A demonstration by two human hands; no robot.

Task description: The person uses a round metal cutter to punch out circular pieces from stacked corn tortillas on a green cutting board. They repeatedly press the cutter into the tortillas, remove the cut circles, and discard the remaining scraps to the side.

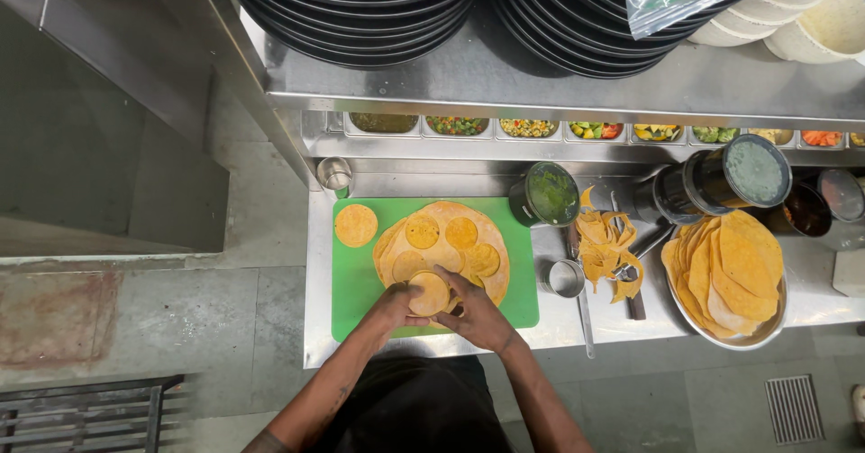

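Both my hands, left hand [389, 309] and right hand [476, 316], curl closed around a round cutter [430, 292], pressing it into the big yellow flatbread [443, 247] on the green cutting board [360, 282], wrists angled inward for even pressure. Cut discs [441, 233] lie on the flatbread, one disc [356, 225] apart; trimmings [605, 247] pile on the steel tabletop [559, 322].

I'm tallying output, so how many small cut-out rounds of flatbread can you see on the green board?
6. One small round lies alone at the green board's left corner; four lie on the large flatbread; one sits between the left hand and right hand. More may lie stacked beneath.
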